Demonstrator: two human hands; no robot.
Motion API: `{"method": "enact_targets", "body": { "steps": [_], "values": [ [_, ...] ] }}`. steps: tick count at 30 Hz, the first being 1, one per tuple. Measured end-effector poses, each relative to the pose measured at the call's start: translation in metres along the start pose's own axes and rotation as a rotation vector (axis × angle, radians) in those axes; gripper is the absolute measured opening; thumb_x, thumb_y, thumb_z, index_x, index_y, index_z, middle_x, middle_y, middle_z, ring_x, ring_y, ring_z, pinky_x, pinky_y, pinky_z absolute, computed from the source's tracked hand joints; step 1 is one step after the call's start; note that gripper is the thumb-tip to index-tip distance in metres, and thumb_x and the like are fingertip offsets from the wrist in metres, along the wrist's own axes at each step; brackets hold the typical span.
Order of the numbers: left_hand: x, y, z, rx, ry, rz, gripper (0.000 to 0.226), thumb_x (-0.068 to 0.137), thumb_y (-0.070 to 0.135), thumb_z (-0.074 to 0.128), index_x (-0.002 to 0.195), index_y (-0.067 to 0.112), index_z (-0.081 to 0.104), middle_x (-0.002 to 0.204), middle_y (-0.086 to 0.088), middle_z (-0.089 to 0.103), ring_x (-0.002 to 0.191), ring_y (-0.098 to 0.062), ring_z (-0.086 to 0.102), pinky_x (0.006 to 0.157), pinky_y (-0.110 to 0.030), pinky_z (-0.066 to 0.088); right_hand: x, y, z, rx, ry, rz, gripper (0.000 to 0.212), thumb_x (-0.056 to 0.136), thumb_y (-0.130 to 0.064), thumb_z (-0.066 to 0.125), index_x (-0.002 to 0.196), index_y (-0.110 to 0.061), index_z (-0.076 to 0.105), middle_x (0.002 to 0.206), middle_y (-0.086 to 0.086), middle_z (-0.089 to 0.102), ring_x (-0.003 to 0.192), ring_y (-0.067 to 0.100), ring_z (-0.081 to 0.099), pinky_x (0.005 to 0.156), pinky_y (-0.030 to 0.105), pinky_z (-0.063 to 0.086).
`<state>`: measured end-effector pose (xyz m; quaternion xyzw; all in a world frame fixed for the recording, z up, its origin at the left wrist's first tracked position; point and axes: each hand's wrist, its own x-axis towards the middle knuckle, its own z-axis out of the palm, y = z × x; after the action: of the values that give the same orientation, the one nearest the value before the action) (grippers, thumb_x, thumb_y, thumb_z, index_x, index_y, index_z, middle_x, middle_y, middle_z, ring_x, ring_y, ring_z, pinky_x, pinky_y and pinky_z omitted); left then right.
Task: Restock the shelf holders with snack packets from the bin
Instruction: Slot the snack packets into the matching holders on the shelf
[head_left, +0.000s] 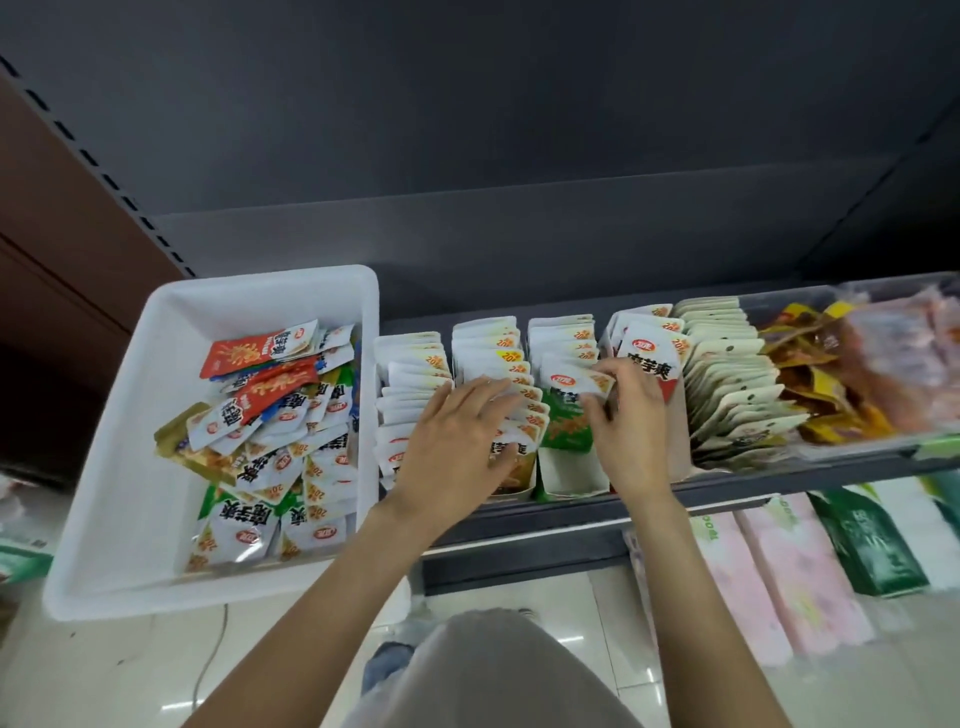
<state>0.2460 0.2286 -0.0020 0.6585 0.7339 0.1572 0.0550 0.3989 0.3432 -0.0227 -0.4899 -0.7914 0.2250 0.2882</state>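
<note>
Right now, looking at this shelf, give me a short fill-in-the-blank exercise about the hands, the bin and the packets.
1. The white bin sits to the ____ of the holders.
2. The right hand pinches a ____.
3. The left hand rests ____ on a row of packets.
4. The packet in front of the right hand's holder is ____.

Missing words: left; packet; flat; green

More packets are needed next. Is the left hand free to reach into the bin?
Probably yes: the left hand lies flat on the holder packets, gripping nothing, and the open bin sits right beside it, unobstructed.
</note>
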Motion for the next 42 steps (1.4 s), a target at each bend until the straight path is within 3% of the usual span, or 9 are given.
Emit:
{"method": "enact_targets", "body": {
  "steps": [7,10,13,15,18,21,29,32,42],
  "values": [
    [-0.002,-0.002,-0.012,-0.054,0.025,0.03,0.047,0.091,0.039,0.053,0.136,0.028,0.045,0.143,0.006,0.044,0.137,-0.014,0.032,0.114,-0.033,0.019,-0.004,-0.003,0.0,-0.011,0.169,0.081,0.049,0.082,-0.014,0.071,0.124,-0.013,0.046,0.126,0.013,0.044,0.119,0.025,0.044,0.089,0.032,0.043],
    [-0.009,-0.009,-0.034,-0.189,0.331,0.045,0.033,0.091,0.036,0.05,0.119,0.022,0.058,0.111,0.001,0.064,0.107,-0.014,0.056,0.093,-0.031,0.046,-0.009,-0.031,-0.019,0.074,0.247,-0.004,0.036,0.086,-0.011,0.064,0.119,-0.012,0.049,0.114,0.004,0.051,0.103,0.016,0.052,0.08,0.027,0.046],
    [-0.029,-0.034,-0.053,-0.302,0.696,-0.009,0.014,0.09,0.021,0.051,0.102,0.017,0.055,0.081,-0.003,0.061,0.079,-0.01,0.053,0.071,-0.022,0.042,-0.008,-0.074,-0.031,0.219,0.059,-0.152,0.023,0.088,-0.009,0.061,0.11,-0.016,0.057,0.093,-0.007,0.06,0.083,0.003,0.055,0.073,0.017,0.046],
    [-0.045,-0.063,-0.061,-0.281,0.769,-0.109,0.011,0.089,0.019,0.051,0.097,0.012,0.056,0.078,-0.003,0.059,0.076,-0.011,0.05,0.069,-0.021,0.04,-0.006,-0.107,-0.028,0.271,-0.143,-0.252,0.018,0.09,-0.012,0.06,0.107,-0.018,0.06,0.088,-0.011,0.064,0.085,0.0,0.058,0.075,0.01,0.044],
    [-0.068,-0.122,-0.063,-0.174,0.607,-0.317,0.022,0.088,0.027,0.051,0.096,0.01,0.062,0.089,0.004,0.061,0.086,-0.013,0.052,0.076,-0.014,0.037,-0.003,-0.156,0.001,0.198,-0.372,-0.394,0.017,0.092,-0.018,0.057,0.109,-0.023,0.061,0.094,-0.012,0.066,0.087,0.001,0.059,0.077,0.016,0.048],
    [-0.086,-0.179,-0.053,-0.065,0.371,-0.461,0.026,0.085,0.026,0.063,0.107,0.012,0.064,0.106,-0.004,0.066,0.101,-0.025,0.056,0.085,-0.033,0.043,0.002,-0.193,0.053,0.0,-0.496,-0.538,0.021,0.094,-0.02,0.052,0.113,-0.021,0.061,0.105,-0.007,0.066,0.098,0.01,0.058,0.084,0.029,0.048],
    [-0.085,-0.231,-0.033,-0.005,0.02,-0.399,0.058,0.081,0.043,0.064,0.134,0.026,0.046,0.135,0.002,0.05,0.128,-0.023,0.041,0.106,-0.044,0.035,0.019,-0.219,0.162,-0.956,-0.682,-0.725,0.026,0.087,-0.017,0.056,0.112,-0.018,0.061,0.121,0.002,0.06,0.122,0.027,0.038,0.101,0.04,0.023],
    [-0.085,-0.237,-0.023,0.013,-0.076,-0.392,0.065,0.081,0.052,0.059,0.139,0.03,0.038,0.143,0.008,0.039,0.135,-0.019,0.031,0.11,-0.044,0.029,0.018,-0.213,0.179,-1.038,-0.67,-0.803,0.033,0.087,-0.021,0.059,0.119,-0.019,0.061,0.127,-0.001,0.057,0.127,0.024,0.035,0.107,0.041,0.019],
    [-0.09,-0.244,-0.016,-0.068,-0.05,-0.353,0.067,0.083,0.047,0.062,0.141,0.026,0.036,0.146,0.006,0.037,0.137,-0.02,0.028,0.112,-0.042,0.028,0.033,-0.213,0.189,-1.079,-0.824,-0.917,0.014,0.084,-0.014,0.063,0.098,-0.018,0.065,0.103,-0.001,0.065,0.102,0.019,0.056,0.1,0.034,0.031]
  ]
}}
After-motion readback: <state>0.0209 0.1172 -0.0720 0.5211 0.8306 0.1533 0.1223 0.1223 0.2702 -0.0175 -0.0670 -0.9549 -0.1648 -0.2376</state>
